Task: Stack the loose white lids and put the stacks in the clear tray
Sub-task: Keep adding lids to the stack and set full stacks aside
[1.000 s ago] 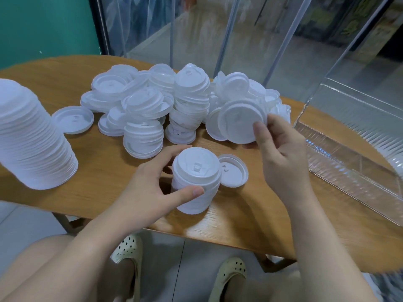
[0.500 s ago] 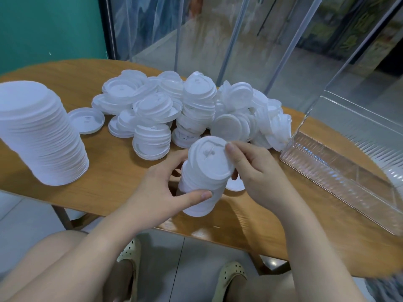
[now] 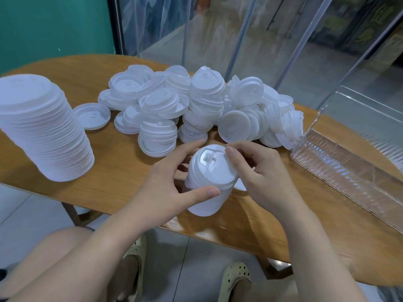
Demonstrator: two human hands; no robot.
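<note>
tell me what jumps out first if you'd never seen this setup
The two hands at centre: the left hand grips a short stack of white lids while the right hand pinches its top lid. Behind them sprawls a jumbled pile of loose lids, with a tall leaning stack at the left and the clear tray at the right.
</note>
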